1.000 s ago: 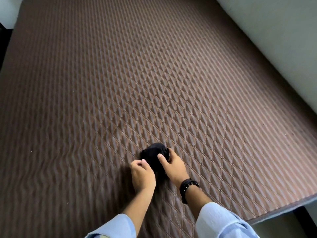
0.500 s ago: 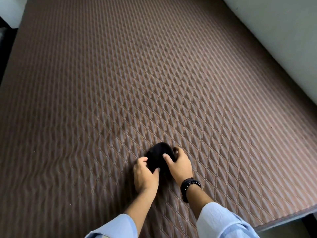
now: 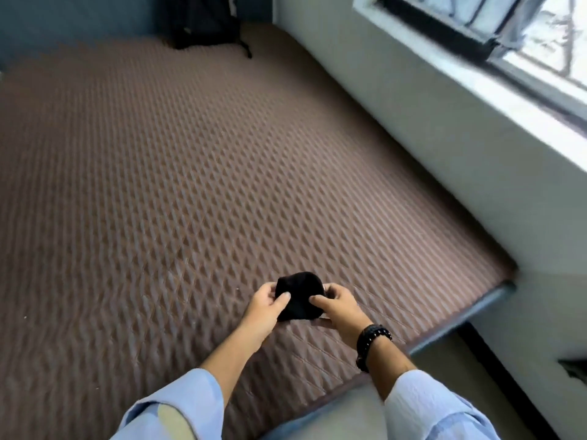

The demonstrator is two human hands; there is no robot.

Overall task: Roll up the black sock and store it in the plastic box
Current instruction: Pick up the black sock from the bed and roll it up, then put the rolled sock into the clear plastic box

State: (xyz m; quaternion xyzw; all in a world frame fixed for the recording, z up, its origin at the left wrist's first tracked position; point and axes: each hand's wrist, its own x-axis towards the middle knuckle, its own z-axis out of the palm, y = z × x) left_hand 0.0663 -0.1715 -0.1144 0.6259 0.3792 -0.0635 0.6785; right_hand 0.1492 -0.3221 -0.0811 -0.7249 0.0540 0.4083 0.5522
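Note:
The black sock point(image 3: 300, 295) is rolled into a round bundle and held up off the brown quilted mattress point(image 3: 190, 185). My left hand point(image 3: 265, 308) grips its left side with thumb on top. My right hand point(image 3: 341, 308), with a black bead bracelet on the wrist, grips its right side. Both hands hold the bundle between them near the mattress's front right corner. No plastic box is in view.
A black backpack point(image 3: 206, 22) stands at the far end of the mattress against a blue-grey wall. A pale wall point(image 3: 444, 160) with a window point(image 3: 508, 33) runs along the right. The mattress edge and floor lie below right.
The sock bundle has been lifted off the mattress by both hands. The view has tilted up, showing the backpack, wall and window.

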